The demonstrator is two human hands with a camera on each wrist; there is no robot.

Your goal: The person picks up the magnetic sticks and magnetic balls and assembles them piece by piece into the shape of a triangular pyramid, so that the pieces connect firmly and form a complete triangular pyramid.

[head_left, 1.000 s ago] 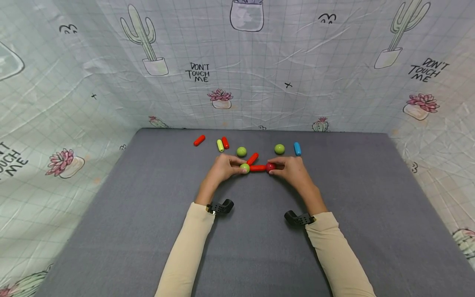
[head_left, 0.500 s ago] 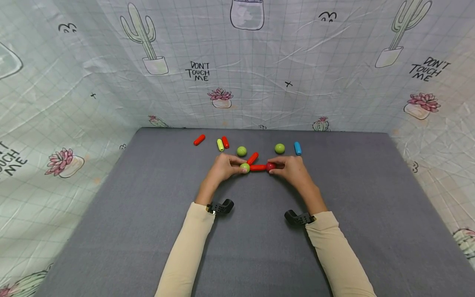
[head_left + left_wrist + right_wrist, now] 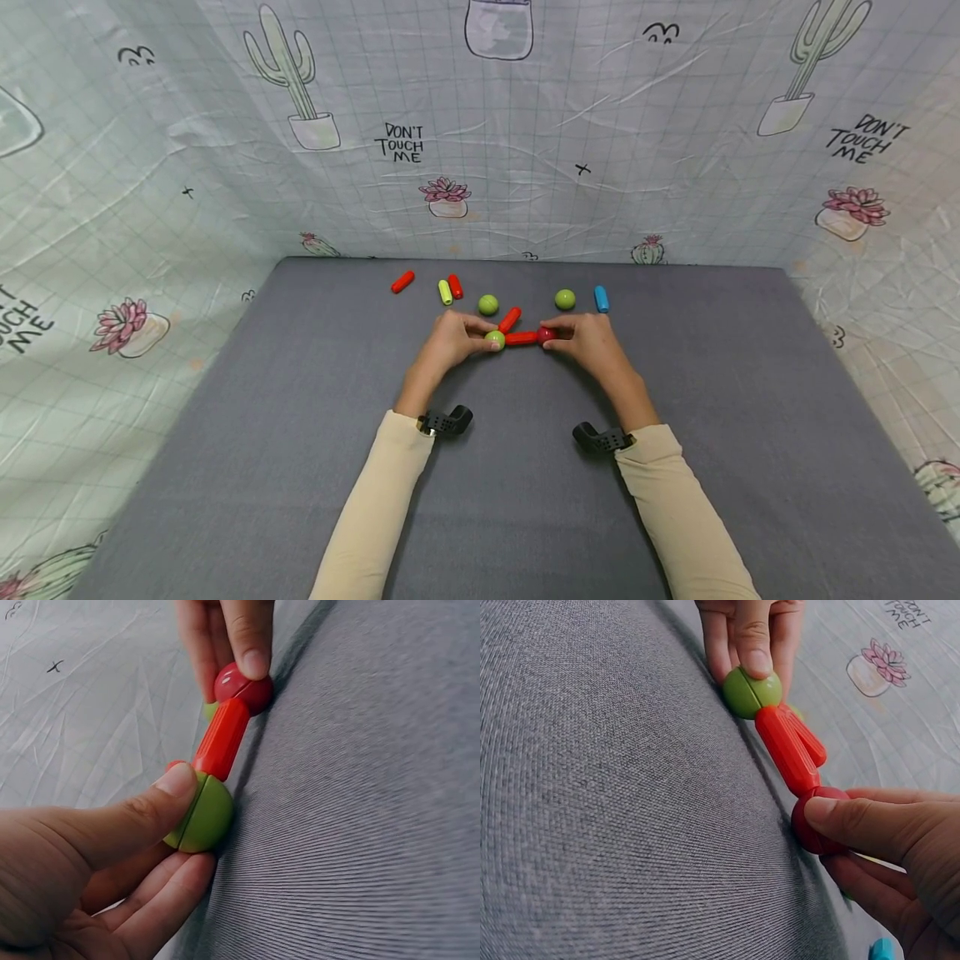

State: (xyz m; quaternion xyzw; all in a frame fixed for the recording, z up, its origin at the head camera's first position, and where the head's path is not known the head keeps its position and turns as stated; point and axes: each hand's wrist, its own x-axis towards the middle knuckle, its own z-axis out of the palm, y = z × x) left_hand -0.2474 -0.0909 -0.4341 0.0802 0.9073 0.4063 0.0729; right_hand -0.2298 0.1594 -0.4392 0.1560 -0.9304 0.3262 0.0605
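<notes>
My left hand (image 3: 453, 337) pinches a green ball (image 3: 207, 816) between thumb and fingers. A dark red ball (image 3: 817, 823) is pinched by my right hand (image 3: 588, 340). Between the two balls lies a red rod (image 3: 521, 338), its ends meeting both of them. A second red rod (image 3: 510, 319) slants away from the green ball toward the back, as the right wrist view (image 3: 810, 739) also shows. Whether the joints are fully seated cannot be told.
Behind the hands lie two loose green balls (image 3: 565, 300) and a blue rod (image 3: 602, 299). Farther left are a yellow-green rod (image 3: 446, 292) and two red rods (image 3: 402, 282). A patterned cloth (image 3: 510, 167) hangs behind the grey table (image 3: 510, 483).
Both hands keep their pinch on the balls and stay nearly in place. The whole head view shifts very slightly.
</notes>
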